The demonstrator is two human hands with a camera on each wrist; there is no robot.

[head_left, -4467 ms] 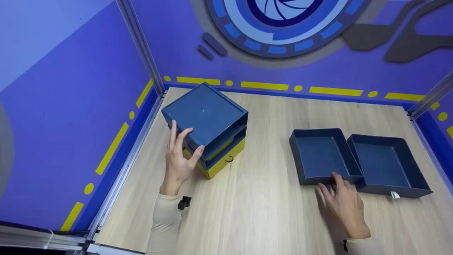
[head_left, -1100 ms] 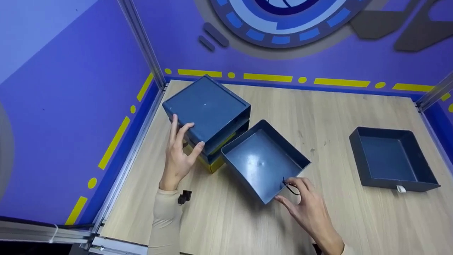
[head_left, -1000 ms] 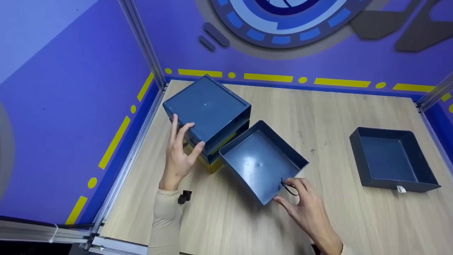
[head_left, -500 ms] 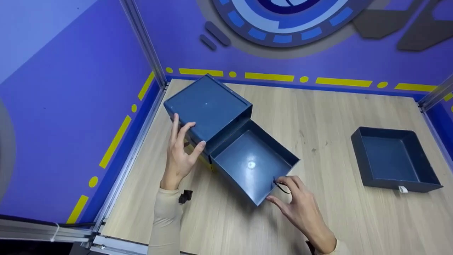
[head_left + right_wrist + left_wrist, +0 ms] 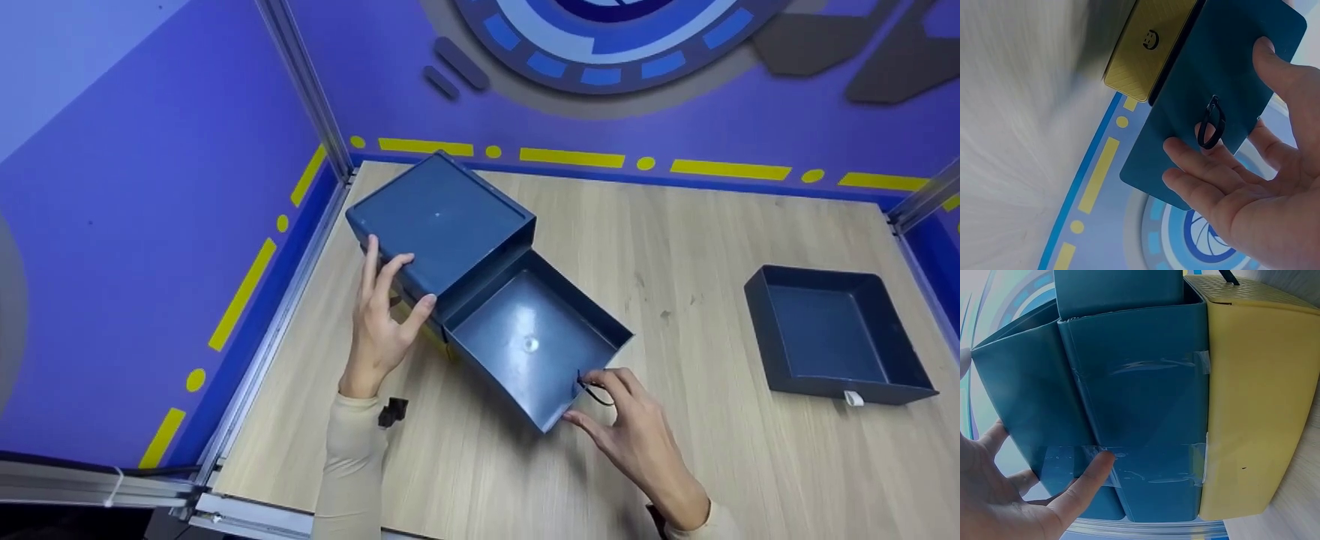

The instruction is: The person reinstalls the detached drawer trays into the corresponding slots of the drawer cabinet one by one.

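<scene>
A stack of drawer casings stands at the left, dark blue ones (image 5: 439, 217) above a yellow one (image 5: 1258, 405). My left hand (image 5: 377, 322) steadies the stack, fingers spread over the top casing's edge and side. Clear tape shows on the casings' sides in the left wrist view. A dark blue drawer (image 5: 517, 322) extends from the opening below the top casing, its back end inside. My right hand (image 5: 641, 431) holds this drawer by its front, near the black loop pull (image 5: 1222, 121). No contents show in the drawer.
A second dark blue drawer (image 5: 836, 334) with a white pull tab (image 5: 853, 398) sits on the wooden tabletop (image 5: 675, 247) at the right. Purple panels (image 5: 202, 225) border the table at the left and back.
My right hand has carried the loop-pull drawer from the right side to the stack and put its back end into the casing. The left hand stays on the stack.
</scene>
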